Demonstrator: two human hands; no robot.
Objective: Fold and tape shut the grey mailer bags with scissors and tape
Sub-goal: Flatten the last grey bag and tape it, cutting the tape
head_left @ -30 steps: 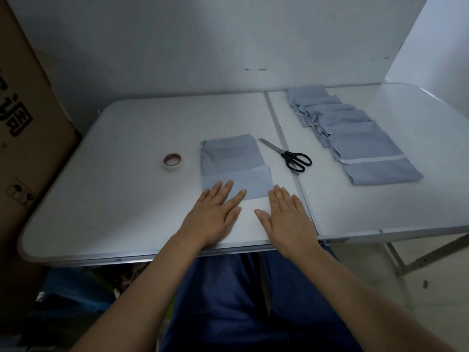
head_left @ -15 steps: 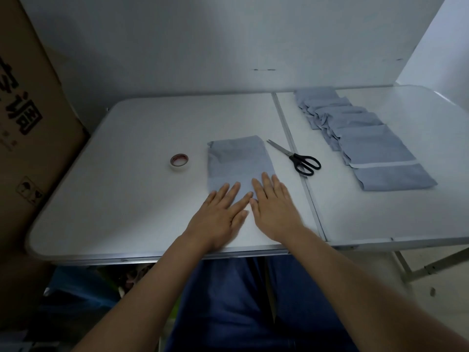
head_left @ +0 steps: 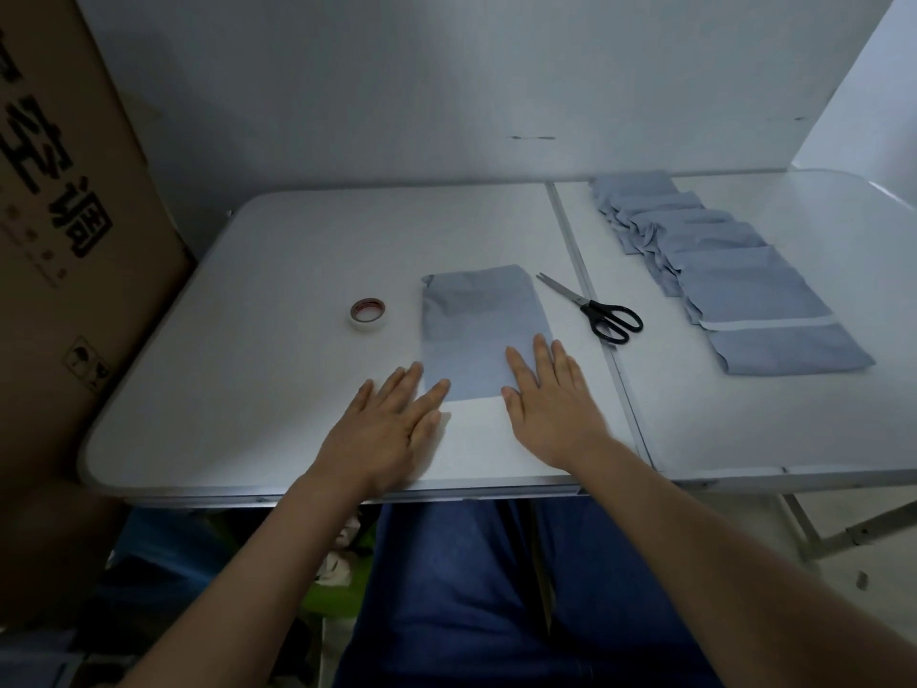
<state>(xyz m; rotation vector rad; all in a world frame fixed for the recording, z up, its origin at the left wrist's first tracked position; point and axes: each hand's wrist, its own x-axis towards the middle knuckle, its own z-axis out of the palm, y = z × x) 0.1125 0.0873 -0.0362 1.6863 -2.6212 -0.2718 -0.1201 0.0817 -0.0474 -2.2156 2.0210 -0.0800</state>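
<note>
Two flat hands work one grey mailer bag (head_left: pixel 484 335) near the front middle of the white folding table (head_left: pixel 258 300). The left hand (head_left: pixel 384 429) lies spread with its fingertips on the bag's near left corner; the right hand (head_left: pixel 551 409) lies spread over the near right corner — neither pinches anything. The bag looks thin, light and limp, creased near its far end, so it would likely slide or spring open unless pressed down; its near folded edge and corners seem the best places to hold. A tape roll (head_left: pixel 368 314) sits just left of the bag, and black-handled scissors (head_left: pixel 595 310) just right, both apart from it and within easy reach. More grey mailer bags (head_left: pixel 734 285) lie overlapped in a row on the right half, well apart. The table's front edge is close behind the wrists — little room there. Open surface lies to the left, toward a cardboard box (head_left: pixel 59 240).
</note>
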